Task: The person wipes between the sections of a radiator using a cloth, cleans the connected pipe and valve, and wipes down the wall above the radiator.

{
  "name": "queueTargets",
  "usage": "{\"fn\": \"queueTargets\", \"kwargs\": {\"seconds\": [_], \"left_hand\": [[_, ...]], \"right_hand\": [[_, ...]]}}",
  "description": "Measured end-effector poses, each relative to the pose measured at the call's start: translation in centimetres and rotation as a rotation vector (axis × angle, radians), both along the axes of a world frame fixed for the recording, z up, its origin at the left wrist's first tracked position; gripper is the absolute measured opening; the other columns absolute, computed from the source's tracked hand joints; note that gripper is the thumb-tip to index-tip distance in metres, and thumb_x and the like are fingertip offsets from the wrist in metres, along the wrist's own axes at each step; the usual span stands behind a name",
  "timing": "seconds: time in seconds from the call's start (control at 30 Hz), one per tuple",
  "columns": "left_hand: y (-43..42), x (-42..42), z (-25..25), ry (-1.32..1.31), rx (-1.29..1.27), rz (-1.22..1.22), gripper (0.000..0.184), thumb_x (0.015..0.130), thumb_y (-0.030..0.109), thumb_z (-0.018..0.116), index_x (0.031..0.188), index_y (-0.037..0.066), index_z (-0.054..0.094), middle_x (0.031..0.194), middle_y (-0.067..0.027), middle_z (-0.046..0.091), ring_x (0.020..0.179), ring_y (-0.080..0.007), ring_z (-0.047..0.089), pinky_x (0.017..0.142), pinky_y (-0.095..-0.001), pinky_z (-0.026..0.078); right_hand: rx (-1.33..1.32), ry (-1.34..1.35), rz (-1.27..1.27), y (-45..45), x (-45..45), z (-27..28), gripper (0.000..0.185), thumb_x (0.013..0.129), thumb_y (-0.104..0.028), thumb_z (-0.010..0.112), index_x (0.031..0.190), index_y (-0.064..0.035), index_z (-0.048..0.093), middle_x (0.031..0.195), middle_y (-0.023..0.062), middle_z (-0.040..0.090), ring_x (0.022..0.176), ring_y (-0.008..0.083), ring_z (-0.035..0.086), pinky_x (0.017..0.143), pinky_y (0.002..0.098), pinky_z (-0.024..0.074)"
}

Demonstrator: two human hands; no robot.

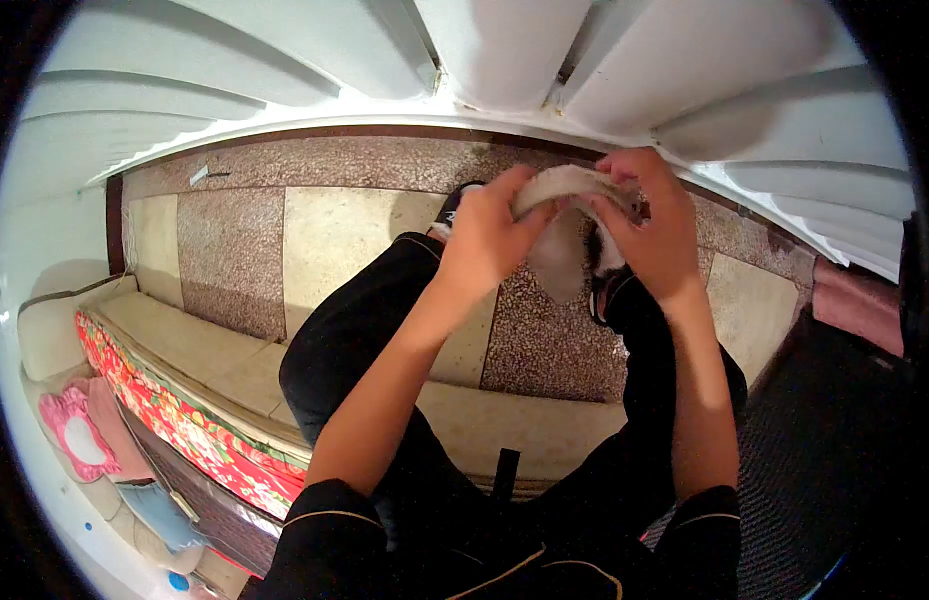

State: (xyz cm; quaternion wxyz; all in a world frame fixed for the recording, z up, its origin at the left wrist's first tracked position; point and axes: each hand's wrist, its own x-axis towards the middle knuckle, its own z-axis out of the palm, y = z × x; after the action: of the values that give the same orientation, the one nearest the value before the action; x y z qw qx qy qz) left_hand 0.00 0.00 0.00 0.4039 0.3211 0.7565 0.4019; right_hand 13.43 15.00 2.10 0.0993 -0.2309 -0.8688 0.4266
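Both hands hold a pale grey sock [557, 262], its cuff stretched into an arch between them and its toe part hanging down. My left hand [492, 225] pinches the left side of the cuff with thumb and fingers. On the other side, my right hand [652, 220] grips the cuff's right end, thumb inside the bend. Beyond my left wrist is my left foot in a dark slipper [450, 207]. Below my right hand, my other foot shows partly, with a black and white covering [606, 262]; the sock and hand hide some of it.
A white ribbed panel [504, 50] rises just in front of my hands. The floor has cream and speckled brown tiles [234, 235]. Behind at left is a couch with a red floral cover [184, 400] and a pink cushion [79, 430]. A dark mat [814, 440] lies at right.
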Motion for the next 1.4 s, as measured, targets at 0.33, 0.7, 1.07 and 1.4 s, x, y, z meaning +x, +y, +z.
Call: {"fn": "queueTargets", "kwargs": {"seconds": [0.33, 0.7, 1.07, 1.4], "left_hand": [[-0.7, -0.7, -0.8, -0.329, 0.414, 0.413, 0.025, 0.089, 0.005, 0.062, 0.114, 0.000, 0.061, 0.104, -0.0067, 0.067, 0.094, -0.0141, 0.062, 0.084, -0.0280, 0.050], [-1.3, -1.7, 0.9, -0.439, 0.436, 0.517, 0.022, 0.088, 0.009, 0.067, 0.107, -0.001, 0.065, 0.092, -0.0023, 0.067, 0.083, -0.0082, 0.059, 0.073, -0.0232, 0.048], [-1.8, -2.0, -0.5, -0.287, 0.471, 0.618, 0.033, 0.094, 0.018, 0.066, 0.121, 0.001, 0.060, 0.103, -0.0031, 0.066, 0.091, -0.0082, 0.058, 0.079, -0.0227, 0.048], [-1.7, -1.8, -1.0, -0.102, 0.463, 0.506, 0.046, 0.098, 0.017, 0.058, 0.137, 0.001, 0.041, 0.111, -0.0108, 0.062, 0.100, -0.0133, 0.057, 0.086, -0.0278, 0.047]], "right_hand": [[0.389, 0.411, -0.030, -2.5, -2.7, -0.3, 0.025, 0.080, -0.001, 0.069, 0.101, -0.0137, 0.066, 0.120, 0.0083, 0.056, 0.083, 0.0248, 0.063, 0.068, 0.0316, 0.0538], [0.482, 0.421, -0.068, -3.5, -5.5, 0.0, 0.024, 0.083, -0.003, 0.065, 0.105, -0.0122, 0.067, 0.106, 0.0084, 0.062, 0.081, 0.0227, 0.063, 0.069, 0.0328, 0.0534], [0.462, 0.073, 0.023, -5.4, -6.9, -1.1, 0.037, 0.093, -0.020, 0.061, 0.129, -0.0256, 0.061, 0.102, 0.0114, 0.066, 0.077, 0.0294, 0.065, 0.064, 0.0401, 0.0525], [0.174, 0.031, -0.023, -6.2, -8.5, -1.2, 0.043, 0.097, -0.018, 0.053, 0.139, -0.0284, 0.051, 0.087, 0.0173, 0.069, 0.070, 0.0412, 0.064, 0.063, 0.0483, 0.0519]]}}
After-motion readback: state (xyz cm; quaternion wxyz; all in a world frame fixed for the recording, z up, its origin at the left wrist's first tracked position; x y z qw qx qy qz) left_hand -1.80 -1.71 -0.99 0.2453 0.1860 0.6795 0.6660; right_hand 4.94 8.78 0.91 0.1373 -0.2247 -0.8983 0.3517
